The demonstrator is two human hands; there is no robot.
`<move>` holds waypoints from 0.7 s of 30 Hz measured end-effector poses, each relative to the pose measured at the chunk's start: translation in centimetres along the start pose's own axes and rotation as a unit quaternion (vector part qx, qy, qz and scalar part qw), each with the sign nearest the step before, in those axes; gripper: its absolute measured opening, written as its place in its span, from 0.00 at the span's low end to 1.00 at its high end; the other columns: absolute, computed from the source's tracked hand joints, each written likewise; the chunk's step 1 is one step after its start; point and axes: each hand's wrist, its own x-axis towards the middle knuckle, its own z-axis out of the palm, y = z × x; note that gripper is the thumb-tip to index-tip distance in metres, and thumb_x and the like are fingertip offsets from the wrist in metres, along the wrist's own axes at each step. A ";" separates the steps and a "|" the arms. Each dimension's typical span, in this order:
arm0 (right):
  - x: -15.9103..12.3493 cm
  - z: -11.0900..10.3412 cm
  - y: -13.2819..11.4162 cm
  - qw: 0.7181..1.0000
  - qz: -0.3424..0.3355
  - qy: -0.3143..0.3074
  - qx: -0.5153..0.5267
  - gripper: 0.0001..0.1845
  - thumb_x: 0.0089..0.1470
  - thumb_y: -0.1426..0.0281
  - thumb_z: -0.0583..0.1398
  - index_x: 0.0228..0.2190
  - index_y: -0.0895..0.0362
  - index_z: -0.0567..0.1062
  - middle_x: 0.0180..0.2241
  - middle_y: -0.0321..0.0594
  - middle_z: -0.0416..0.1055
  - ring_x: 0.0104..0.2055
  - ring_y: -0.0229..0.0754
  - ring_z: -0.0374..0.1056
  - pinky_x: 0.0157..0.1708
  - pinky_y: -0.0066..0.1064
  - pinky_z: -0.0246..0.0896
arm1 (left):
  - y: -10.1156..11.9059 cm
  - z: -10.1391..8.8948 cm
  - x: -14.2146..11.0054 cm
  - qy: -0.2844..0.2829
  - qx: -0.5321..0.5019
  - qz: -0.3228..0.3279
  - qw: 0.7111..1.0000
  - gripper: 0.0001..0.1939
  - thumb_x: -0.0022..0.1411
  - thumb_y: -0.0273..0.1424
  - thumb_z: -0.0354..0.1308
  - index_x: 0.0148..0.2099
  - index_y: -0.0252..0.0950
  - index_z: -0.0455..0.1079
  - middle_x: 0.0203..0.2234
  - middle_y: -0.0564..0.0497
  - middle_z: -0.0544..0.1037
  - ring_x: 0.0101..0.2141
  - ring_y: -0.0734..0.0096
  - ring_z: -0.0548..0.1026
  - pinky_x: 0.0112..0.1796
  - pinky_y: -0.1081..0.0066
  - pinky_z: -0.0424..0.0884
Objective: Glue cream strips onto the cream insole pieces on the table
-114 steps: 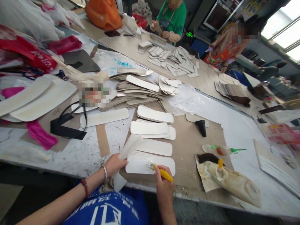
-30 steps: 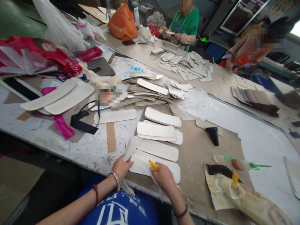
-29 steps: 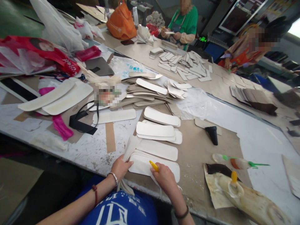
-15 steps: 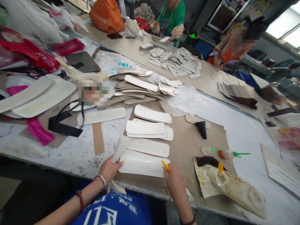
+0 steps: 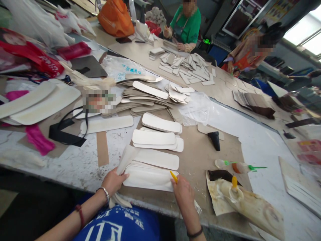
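My left hand [image 5: 114, 182] is closed at the left end of the nearest stack of long white panels [image 5: 150, 179]. Its thumb presses on the top panel, and a thin whitish strip [image 5: 127, 159] rises from its fingers across the second stack [image 5: 155, 159]. At the stack's right end, my right hand [image 5: 183, 190] is wrapped round a yellow tool [image 5: 173, 176]. Only the tool's tapered yellow end shows; the rest is hidden in the fist. My right fingertips touch the panel's edge.
Two more panel piles [image 5: 154, 138] lie behind, then a large heap [image 5: 142, 97]. To the right are a black cone-shaped piece [image 5: 214, 140], small bottles [image 5: 240, 167] and a glue-stained container [image 5: 250, 201] with a yellow handle. Two co-workers [image 5: 188, 23] work across the table.
The view has shifted slightly, and both my hands keep their grip at the stack's two ends. Across the table, the co-worker in green has lowered a hand that held a pale piece.
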 end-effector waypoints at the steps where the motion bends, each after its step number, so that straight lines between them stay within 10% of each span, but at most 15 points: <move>1: -0.1 0.0 0.1 1.000 -0.002 0.006 -0.003 0.13 0.60 0.67 0.51 0.36 0.60 0.72 0.37 0.49 0.73 0.41 0.48 0.69 0.35 0.31 0.59 | 0.0 0.0 0.0 0.000 0.006 0.005 1.000 0.08 0.38 0.32 0.59 0.20 0.39 0.61 0.04 0.61 0.60 0.10 0.73 0.59 0.15 0.74 0.53; 11: -1.3 0.7 3.5 0.991 0.025 0.078 0.102 0.15 0.58 0.67 0.46 0.34 0.56 0.72 0.32 0.44 0.71 0.34 0.46 0.69 0.31 0.32 0.58 | -0.2 0.0 -0.3 -0.006 0.007 0.013 1.000 0.10 0.37 0.36 0.58 0.21 0.39 0.61 0.04 0.60 0.60 0.10 0.73 0.59 0.15 0.73 0.53; 21: -1.2 2.7 3.1 0.912 0.062 0.136 0.382 0.20 0.46 0.53 0.50 0.26 0.57 0.69 0.23 0.41 0.70 0.26 0.46 0.66 0.29 0.34 0.61 | -0.4 -0.4 -0.7 -0.026 -0.072 0.001 0.997 0.15 0.35 0.43 0.57 0.19 0.38 0.59 0.05 0.60 0.60 0.11 0.76 0.59 0.16 0.74 0.54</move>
